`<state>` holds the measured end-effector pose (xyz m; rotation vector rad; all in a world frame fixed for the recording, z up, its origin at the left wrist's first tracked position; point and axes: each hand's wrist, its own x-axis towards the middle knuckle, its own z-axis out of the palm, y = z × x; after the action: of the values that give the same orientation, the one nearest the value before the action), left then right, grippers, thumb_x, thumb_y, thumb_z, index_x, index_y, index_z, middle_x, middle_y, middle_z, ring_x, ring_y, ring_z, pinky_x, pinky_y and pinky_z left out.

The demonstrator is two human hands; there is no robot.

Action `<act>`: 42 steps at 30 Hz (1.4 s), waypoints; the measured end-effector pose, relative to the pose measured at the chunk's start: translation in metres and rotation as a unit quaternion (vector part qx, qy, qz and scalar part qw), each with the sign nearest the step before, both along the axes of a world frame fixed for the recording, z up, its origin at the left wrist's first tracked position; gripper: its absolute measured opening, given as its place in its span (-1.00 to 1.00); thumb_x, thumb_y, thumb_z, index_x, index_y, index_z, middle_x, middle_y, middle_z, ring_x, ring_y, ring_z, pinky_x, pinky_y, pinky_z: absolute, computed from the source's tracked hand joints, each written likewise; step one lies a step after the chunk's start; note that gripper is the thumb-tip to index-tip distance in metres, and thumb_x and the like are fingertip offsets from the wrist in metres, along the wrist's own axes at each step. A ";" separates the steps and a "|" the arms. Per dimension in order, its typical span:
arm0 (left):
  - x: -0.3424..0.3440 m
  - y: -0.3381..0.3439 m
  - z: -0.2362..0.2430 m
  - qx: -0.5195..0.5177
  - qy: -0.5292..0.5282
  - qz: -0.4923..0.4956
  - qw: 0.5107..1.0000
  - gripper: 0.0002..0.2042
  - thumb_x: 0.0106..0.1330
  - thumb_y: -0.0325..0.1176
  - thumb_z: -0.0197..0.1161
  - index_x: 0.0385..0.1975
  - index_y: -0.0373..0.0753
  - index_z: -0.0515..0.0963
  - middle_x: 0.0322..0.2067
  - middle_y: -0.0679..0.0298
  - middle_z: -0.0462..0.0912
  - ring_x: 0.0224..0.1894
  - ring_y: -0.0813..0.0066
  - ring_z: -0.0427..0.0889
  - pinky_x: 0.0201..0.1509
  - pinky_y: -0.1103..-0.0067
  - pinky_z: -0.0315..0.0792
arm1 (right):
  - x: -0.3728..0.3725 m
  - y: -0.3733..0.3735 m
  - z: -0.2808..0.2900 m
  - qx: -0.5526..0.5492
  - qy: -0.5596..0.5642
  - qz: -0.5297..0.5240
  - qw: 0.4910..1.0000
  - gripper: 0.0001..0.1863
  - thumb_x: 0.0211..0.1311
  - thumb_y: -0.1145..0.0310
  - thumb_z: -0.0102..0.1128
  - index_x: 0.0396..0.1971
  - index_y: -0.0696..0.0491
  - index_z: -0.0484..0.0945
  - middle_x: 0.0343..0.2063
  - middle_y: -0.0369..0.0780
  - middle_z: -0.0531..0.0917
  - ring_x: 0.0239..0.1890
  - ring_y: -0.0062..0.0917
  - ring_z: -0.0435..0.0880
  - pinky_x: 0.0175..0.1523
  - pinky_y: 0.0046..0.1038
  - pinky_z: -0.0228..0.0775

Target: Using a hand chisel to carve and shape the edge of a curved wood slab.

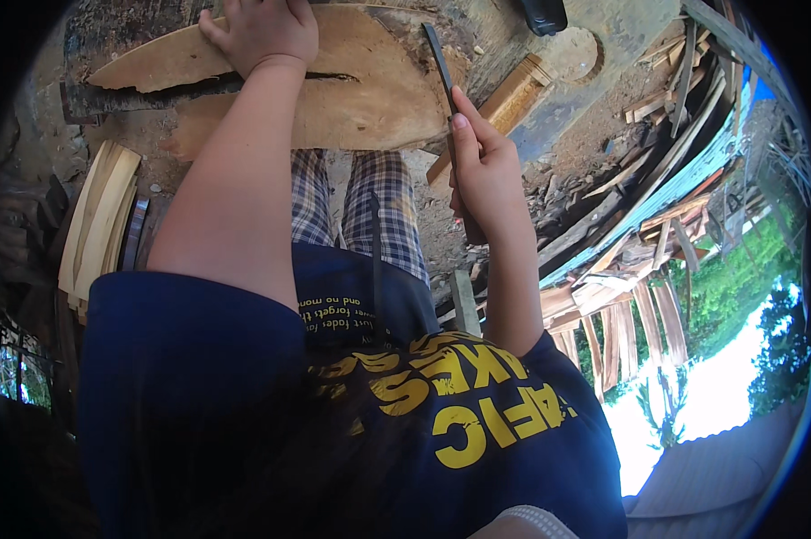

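Your shirt (pixel 199 377) is closest; your left hand (pixel 269 34) rests on a cracked board (pixel 370 112), visible fingers apart; your right hand (pixel 489 178) grips a narrow dark tool (pixel 439 57), fingers clamped.

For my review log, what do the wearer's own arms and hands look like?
The left hand and right hand are ungloved, and both forearms are bare. Above them are the plain, short navy sleeves of a T-shirt with bold yellow lettering across its front.
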<state>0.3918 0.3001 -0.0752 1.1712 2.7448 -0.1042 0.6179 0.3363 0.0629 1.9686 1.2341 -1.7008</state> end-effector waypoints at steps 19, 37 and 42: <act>-0.026 -0.023 -0.057 0.043 0.078 -0.039 0.995 -0.48 0.36 -0.24 -0.08 0.37 0.04 0.30 0.47 0.29 0.15 0.54 0.32 -0.01 0.52 0.05 -0.21 | -0.002 -0.023 -0.026 0.117 0.049 0.005 0.992 -0.57 0.48 0.17 -0.02 0.25 -0.05 0.50 -0.10 0.10 0.68 -0.01 -0.11 0.69 0.12 -0.27 0.49; -0.001 -0.004 -0.004 0.010 -0.005 0.025 1.000 -0.50 0.36 -0.28 0.03 0.33 -0.05 0.37 0.45 0.23 0.19 0.55 0.31 -0.05 0.56 0.13 -0.29 | -0.011 -0.024 -0.020 0.108 0.001 0.082 0.991 -0.47 0.59 0.10 -0.28 0.46 -0.09 0.17 -0.65 -0.26 0.47 -0.78 -0.60 0.46 -0.63 -0.49 0.40; -0.002 -0.003 -0.002 -0.004 -0.024 0.028 0.999 -0.49 0.37 -0.27 0.04 0.35 -0.05 0.35 0.46 0.26 0.15 0.56 0.34 -0.09 0.57 0.14 -0.32 | -0.011 -0.014 -0.008 0.053 0.015 0.038 0.998 -0.47 0.58 0.11 -0.28 0.45 -0.09 0.18 -0.71 -0.27 0.45 -0.79 -0.60 0.46 -0.64 -0.49 0.40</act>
<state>0.3894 0.2970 -0.0767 1.0791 2.7309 -0.0782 0.6074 0.3219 0.0551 1.9350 1.4183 -1.6655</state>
